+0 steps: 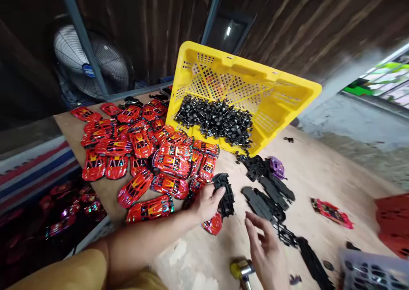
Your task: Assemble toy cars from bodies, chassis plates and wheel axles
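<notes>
A black plastic toy car chassis [226, 196] is in my left hand [207, 202], thumb on top and fingers curled at its edge. My right hand [266, 245] is a little to the right, its thumb and forefinger tips drawn close together in a pinch. Anything between those tips is too small to make out. Red toy car bodies [171, 164] are heaped to the left of the chassis, and one red body [213, 224] lies just below it. Several loose black chassis [260, 202] lie beyond my right hand.
A tilted yellow basket [287, 90] holds many small black wheels on axles [220, 122]. Near my right hand lies a yellow-headed hammer [242, 268]. A purple toy part [276, 167], another red car body [332, 212] and a translucent box [373, 264] are rightward; a fan [91, 60] stands behind.
</notes>
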{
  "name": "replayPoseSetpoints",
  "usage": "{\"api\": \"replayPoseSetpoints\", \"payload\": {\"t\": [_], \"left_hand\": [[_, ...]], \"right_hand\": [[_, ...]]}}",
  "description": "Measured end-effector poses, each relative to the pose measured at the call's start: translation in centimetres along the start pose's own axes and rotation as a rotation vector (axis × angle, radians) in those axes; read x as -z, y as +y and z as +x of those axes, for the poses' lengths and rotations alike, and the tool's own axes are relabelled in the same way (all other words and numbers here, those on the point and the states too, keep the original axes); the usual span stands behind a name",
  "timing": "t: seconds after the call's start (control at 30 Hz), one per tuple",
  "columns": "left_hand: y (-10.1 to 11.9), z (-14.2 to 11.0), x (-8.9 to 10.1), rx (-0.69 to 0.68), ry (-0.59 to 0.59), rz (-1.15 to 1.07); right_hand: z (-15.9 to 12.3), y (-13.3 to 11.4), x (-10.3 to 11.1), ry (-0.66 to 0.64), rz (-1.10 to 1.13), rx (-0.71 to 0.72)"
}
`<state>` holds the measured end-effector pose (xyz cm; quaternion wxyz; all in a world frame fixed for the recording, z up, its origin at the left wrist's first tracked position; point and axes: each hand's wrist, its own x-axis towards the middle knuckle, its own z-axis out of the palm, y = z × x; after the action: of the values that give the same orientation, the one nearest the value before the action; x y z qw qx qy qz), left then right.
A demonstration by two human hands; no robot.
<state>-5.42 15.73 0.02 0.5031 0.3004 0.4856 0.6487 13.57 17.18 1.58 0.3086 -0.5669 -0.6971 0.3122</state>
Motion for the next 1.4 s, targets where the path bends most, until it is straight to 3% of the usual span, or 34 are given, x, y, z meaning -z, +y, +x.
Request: {"api": "replayPoseSetpoints", "payload": {"t": [0.07, 0.17, 0.27, 0.37, 0.5, 0.63, 0.73, 0.8, 0.9, 1.0, 1.07, 1.2, 1.33, 1.4], "left_hand": [[0.4, 0.2, 0.1, -0.045, 0.020, 0.125], [1.0, 0.1, 0.0, -0.059, 0.172, 0.182], [1.2, -0.3, 0.1, 0.008, 0.290, 0.133], [1.3, -0.5, 0.3, 0.056, 0.313, 0.070], [1.7, 0.0, 0.8, 0.116, 0.386, 0.027], [2.1, 0.4, 1.2, 0.052, 0.358, 0.014], [2.2, 0.6, 1.3, 0.019, 0.279, -0.046], [2.0, 0.7, 1.2, 0.012, 0.274, -0.055], [1.4, 0.7, 1.3, 0.053, 0.251, -0.063], [0.7, 0.5, 1.3, 0.129, 0.168, -0.049], [0.3, 0.4, 1.4, 0.093, 0.126, 0.043], [0.1, 0.1, 1.2, -0.212, 0.166, 0.398], [0.6, -1.0, 0.2, -0.364, 0.146, 0.627], [1.0, -1.7, -0.3, -0.406, 0.136, 0.686]], "right_hand": [[3.3, -1.2, 0.0, 0.011, -0.093, 0.134], [9.4, -3.0, -0.9, 0.045, -0.335, 0.305], [15.7, -4.3, -3.2, -0.001, -0.547, 0.389], [20.9, -5.0, -6.5, -0.056, -0.657, 0.440], [25.7, -5.5, -9.9, -0.087, -0.780, 0.432], [27.5, -6.8, -9.9, -0.114, -0.821, 0.406], [25.9, -8.0, -7.2, -0.087, -0.806, 0.384], [22.8, -7.8, -4.6, -0.105, -0.798, 0.354], [15.6, -5.6, -1.1, -0.309, -0.816, 0.259], [8.2, -2.5, 0.3, -0.434, -0.845, 0.115], [4.8, -1.3, 0.4, -0.388, -0.819, 0.064], [1.8, -2.2, 0.9, -0.221, -0.634, 0.080], [0.5, -4.4, 0.7, -0.019, -0.257, 0.347], [0.0, -4.8, 0.0, 0.014, -0.196, 0.473]]}}
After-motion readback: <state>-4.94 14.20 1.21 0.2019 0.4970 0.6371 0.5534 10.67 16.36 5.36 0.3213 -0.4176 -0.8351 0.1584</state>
